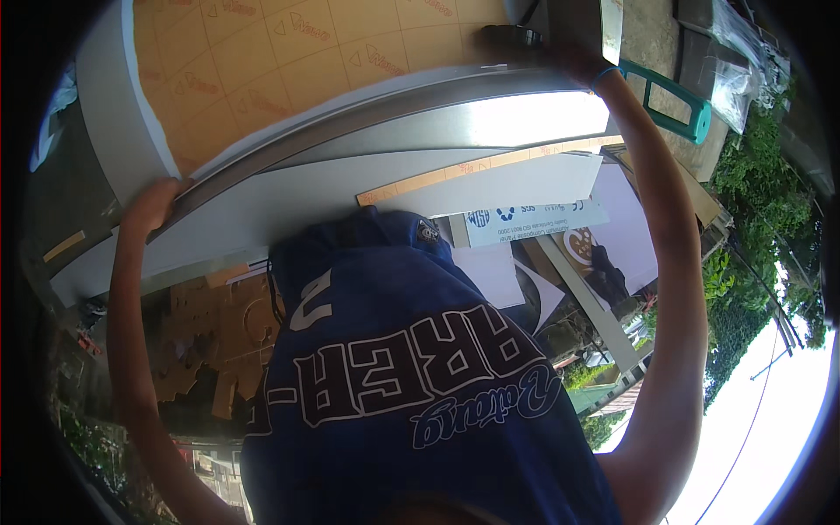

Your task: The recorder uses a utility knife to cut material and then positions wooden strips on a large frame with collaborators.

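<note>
Past the blue shirt (385, 289), the left hand (153, 206) grips the left end of a long metal bar (367, 116). The right hand (577, 66) is by its other end, too dark to tell its grip. Just beyond lies a big brown board (297, 66)

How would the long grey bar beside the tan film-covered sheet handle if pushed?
The grey bar looks smooth, so it may slip. Long and narrow, it could swivel if pushed at one end. Its flat face suggests little rolling.

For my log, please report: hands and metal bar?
Left hand at metal bar's left end. Right hand near right end, grip unclear. Tan sheet beyond bar.
</note>
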### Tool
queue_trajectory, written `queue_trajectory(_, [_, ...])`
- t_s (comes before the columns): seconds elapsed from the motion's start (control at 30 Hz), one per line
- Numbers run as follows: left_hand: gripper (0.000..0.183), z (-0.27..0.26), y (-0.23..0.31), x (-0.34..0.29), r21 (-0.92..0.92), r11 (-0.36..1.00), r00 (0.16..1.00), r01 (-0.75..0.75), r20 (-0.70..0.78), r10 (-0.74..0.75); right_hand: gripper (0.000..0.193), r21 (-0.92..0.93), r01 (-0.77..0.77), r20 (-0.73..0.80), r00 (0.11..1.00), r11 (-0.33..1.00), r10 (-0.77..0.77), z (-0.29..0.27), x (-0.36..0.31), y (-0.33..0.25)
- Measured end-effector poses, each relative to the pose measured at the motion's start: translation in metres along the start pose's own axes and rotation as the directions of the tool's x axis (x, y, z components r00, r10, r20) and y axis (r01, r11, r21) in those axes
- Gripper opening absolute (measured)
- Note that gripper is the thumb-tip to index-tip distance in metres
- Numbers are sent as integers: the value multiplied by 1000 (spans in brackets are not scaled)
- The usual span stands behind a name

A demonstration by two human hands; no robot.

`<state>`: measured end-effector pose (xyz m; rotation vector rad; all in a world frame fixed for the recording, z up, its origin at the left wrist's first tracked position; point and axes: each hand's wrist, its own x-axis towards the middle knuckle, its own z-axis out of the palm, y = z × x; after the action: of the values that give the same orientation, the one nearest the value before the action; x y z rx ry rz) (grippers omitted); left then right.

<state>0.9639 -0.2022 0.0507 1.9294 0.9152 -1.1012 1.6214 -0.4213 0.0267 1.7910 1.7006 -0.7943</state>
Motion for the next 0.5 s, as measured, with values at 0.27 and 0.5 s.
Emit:
queue_trajectory(0.27, [34,6,-1,14,-126,991,999,46,-3,-47,34,395,8,-302,946,919,122,48,18,40])
queue_trajectory(0.5, [35,7,6,8,-67,998,1000,5,19,-4,33,445,-15,-279,948,895,155,55,22,23])
